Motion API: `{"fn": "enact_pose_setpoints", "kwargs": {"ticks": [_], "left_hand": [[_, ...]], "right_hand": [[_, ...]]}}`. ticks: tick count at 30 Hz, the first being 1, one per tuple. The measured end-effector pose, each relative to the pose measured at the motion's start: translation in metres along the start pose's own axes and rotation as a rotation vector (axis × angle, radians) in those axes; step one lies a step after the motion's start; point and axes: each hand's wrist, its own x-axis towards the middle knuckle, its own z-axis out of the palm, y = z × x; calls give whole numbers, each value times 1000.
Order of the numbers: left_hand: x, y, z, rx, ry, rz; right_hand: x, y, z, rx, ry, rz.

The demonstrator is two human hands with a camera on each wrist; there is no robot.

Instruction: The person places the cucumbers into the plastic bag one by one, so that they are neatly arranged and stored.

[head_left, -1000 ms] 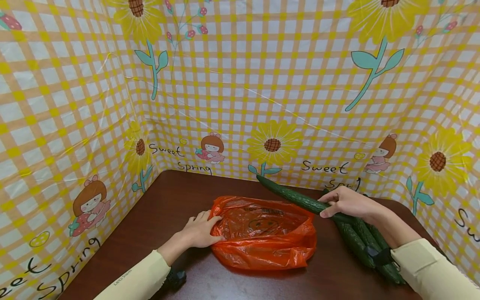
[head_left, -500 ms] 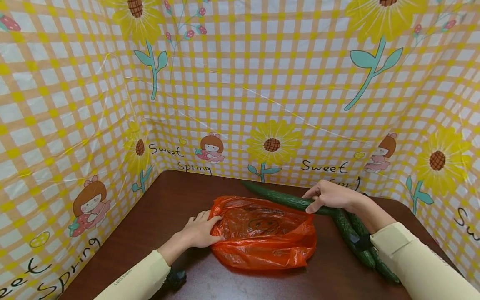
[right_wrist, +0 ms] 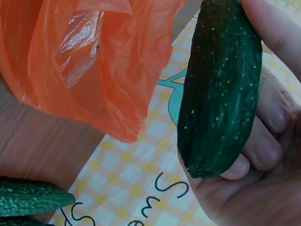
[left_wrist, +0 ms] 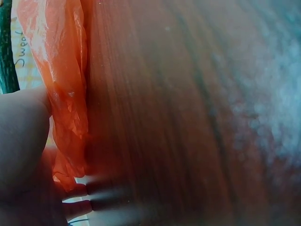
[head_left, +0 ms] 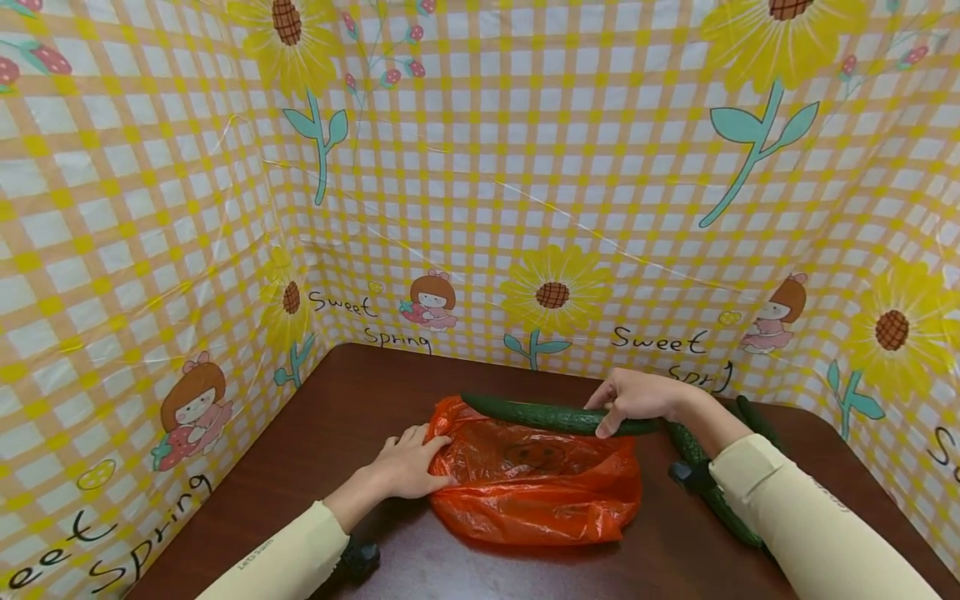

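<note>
Right hand (head_left: 633, 398) has its grip curled round one cucumber (head_left: 551, 414), level above the orange bag (head_left: 536, 475)'s far edge; left hand (head_left: 408, 464) holds the bag's left rim. Better to gape the mouth wider, feeding it endwise. Behind the bag, "Sweet Spring" repeats on the backdrop (head_left: 652, 340).

sleeves (head_left: 810, 525): 2, cream, long | left cuff: small dark lettering | wrists: black cameras
</note>
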Motion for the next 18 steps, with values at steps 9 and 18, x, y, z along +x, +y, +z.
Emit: {"fn": "enact_pose_setpoints", "kwargs": {"ticks": [9,18], "left_hand": [[-1,-3,5,-8,4,-7],[-1,2,1,-10,2,6]], "right_hand": [[23,2,10,-26,-33,-10],[33,10,15,-52,-40,-53]]}}
